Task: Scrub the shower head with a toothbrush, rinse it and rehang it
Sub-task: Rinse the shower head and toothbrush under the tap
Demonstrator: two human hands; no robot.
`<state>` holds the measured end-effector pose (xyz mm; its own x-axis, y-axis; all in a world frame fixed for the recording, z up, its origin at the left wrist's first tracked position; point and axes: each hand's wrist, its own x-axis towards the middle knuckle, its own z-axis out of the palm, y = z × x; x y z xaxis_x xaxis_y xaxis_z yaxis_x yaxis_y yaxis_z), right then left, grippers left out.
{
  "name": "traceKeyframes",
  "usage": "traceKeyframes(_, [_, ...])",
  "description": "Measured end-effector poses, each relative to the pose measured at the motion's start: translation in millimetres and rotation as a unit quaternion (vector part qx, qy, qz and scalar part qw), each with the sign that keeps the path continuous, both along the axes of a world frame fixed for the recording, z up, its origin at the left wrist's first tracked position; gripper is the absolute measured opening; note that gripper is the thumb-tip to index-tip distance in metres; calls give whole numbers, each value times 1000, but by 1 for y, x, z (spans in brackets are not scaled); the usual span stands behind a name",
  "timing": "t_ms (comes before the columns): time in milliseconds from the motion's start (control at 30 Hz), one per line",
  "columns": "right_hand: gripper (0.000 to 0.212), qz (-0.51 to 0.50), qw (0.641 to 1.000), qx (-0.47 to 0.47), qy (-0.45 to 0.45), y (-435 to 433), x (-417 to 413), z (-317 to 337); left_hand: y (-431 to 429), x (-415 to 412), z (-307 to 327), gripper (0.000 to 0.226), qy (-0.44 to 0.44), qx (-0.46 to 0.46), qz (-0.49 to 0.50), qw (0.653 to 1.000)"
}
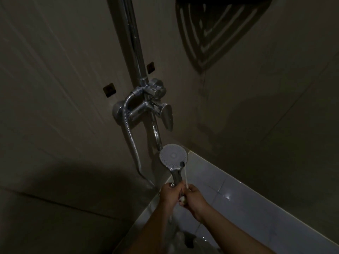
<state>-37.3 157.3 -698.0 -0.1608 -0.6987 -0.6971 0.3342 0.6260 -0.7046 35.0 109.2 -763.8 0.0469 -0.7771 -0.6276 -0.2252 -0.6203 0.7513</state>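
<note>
The round chrome shower head (pixel 173 155) faces me in the lower middle of the head view, just below the tap spout. My left hand (pixel 169 196) grips its chrome handle from below. My right hand (pixel 194 197) holds a thin white toothbrush (pixel 185 177) by its lower end. The brush's dark bristle tip touches the lower right edge of the head's face. A ribbed metal hose (pixel 131 142) loops from the mixer down the wall toward the handle.
The chrome mixer valve with its lever (pixel 167 114) sits on the wall above, with the riser pipe (pixel 133 39) going up. A white tiled ledge (pixel 238 195) runs to the right. A corner rack's shadow (pixel 216 32) falls on the upper right wall.
</note>
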Motion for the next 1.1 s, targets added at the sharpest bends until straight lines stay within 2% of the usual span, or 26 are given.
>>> traceKeyframes(233, [22,-20,999,-29,33,-17,1,3,-14,-5,12,35,36,-18,13,999])
traceKeyframes(367, [16,-1,998,-36,52,-27,4,6,-19,-3,22,26,72,-15,30,997])
traceKeyframes(733, [13,40,994,-43,93,-29,17,6,-19,17,10,23,100,-9,85,991])
traceKeyframes(833, [12,66,991,-48,102,-23,20,8,-15,23,4,20,96,5,96,991])
traceKeyframes(1000, [11,78,990,-63,100,-15,25,9,-9,30,-4,30,74,10,89,993])
traceKeyframes(1100, [17,93,989,-63,99,-8,27,5,-2,35,-9,28,52,6,77,996])
